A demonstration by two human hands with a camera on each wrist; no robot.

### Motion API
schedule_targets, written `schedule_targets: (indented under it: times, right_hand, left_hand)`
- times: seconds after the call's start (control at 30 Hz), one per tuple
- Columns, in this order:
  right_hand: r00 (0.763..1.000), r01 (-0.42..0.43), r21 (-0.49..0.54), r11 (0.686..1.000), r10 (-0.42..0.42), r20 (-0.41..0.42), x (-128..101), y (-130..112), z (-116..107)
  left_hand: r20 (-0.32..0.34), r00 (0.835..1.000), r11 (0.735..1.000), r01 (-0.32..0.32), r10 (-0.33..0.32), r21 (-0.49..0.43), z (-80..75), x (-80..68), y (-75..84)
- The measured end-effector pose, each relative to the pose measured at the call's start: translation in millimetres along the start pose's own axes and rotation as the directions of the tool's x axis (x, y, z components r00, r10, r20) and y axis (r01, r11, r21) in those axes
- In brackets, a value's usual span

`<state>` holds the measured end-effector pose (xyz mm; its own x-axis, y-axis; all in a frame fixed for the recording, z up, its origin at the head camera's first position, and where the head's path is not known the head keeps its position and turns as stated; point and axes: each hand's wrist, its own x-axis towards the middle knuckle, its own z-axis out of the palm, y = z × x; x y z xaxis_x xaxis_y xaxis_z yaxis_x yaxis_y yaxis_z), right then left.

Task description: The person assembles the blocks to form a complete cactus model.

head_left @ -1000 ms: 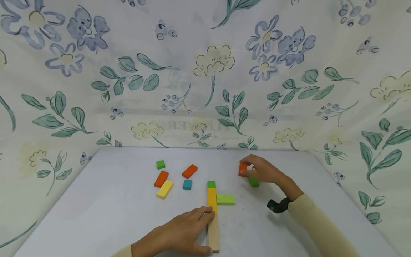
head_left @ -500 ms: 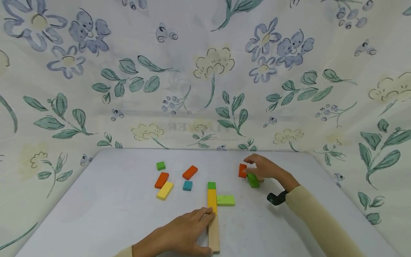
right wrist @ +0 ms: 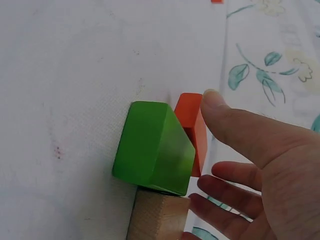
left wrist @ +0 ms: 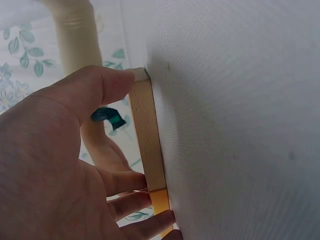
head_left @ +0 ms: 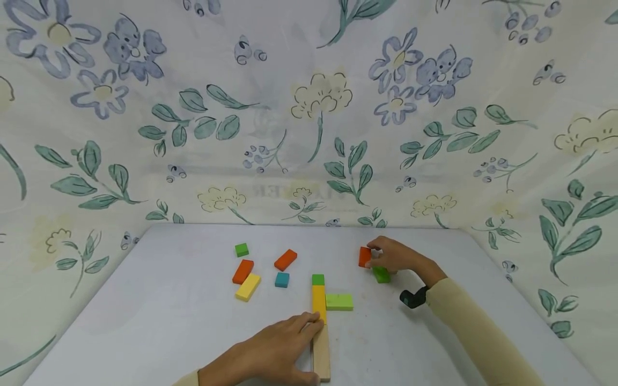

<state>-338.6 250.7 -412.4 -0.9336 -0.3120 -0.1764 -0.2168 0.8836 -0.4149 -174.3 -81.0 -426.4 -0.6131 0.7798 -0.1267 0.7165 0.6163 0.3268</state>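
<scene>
My left hand (head_left: 280,346) lies along a plain wooden block (head_left: 321,354), thumb at its near end. Its fingertips reach the join with a yellow block (head_left: 318,297), clearer in the left wrist view. A small green block (head_left: 318,279) caps this row, and a light green block (head_left: 339,302) juts from its right side. My right hand (head_left: 396,254) has thumb and fingertips at opposite ends of a red block (head_left: 364,257). Beside it, under the hand, is a green block with a slanted face (right wrist: 152,147), against a wooden block (right wrist: 157,215).
On the left of the white table (head_left: 159,311) lie a red block (head_left: 243,272), a yellow block (head_left: 248,287), a small green block (head_left: 242,250), another red block (head_left: 286,259) and a blue block (head_left: 282,280). A floral cloth (head_left: 270,134) hangs behind.
My right hand's fingers spread away from the red block half a second ago, then came down to it again. The left hand has stayed on the row of blocks.
</scene>
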Motion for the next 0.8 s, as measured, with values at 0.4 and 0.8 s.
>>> schedule_targets:
  times: [0.4, 0.8]
  right_hand:
    - [1.000, 0.029, -0.039, 0.999, -0.029, -0.008, 4, 7, 4]
    - [0.999, 0.032, -0.003, 0.999, -0.032, -0.015, 6, 11, 6]
  left_hand:
    - [0.003, 1.000, 1.000, 0.004, -0.004, 0.005, 0.2, -0.2, 0.6]
    - [-0.016, 1.000, 1.000, -0.003, 0.003, 0.013, 0.3, -1.3, 1.5]
